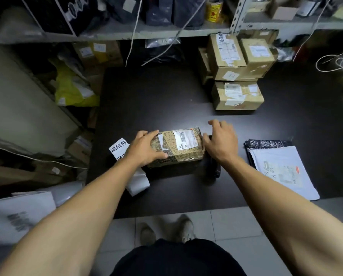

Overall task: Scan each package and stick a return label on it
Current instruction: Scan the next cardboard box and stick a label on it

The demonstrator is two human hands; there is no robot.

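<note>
A brown patterned package (pixel 177 147) lies on the dark bench (pixel 166 96), near the middle of its front half, with a white shipping label (pixel 184 139) on its top face. The left hand (pixel 146 148) rests on the package's left end, palm down, fingers spread over the top and the thumb lying along the near side; it presses rather than pinches. The right hand (pixel 220 141) sits at the package's right end with fingers loosely bent and apart, its thumb touching the end of the wrapping; whether the fingers grasp anything beneath cannot be told. A dark object (pixel 214 168), partly hidden under the right wrist, lies on the bench just beside the package's right end. A strip of white return labels (pixel 120 149) printed with black characters lies by the left edge of the bench, partly covered by the left forearm, and runs on toward the front edge. Near the right front corner a white mailer bag (pixel 282 172) lies on top of a black bag (pixel 266 144). At the back right of the bench stands a stack of cardboard boxes (pixel 238 76), each with labels. Behind the bench a metal shelf (pixel 127 32) carries dark bags and a yellow roll (pixel 213 9)
</note>
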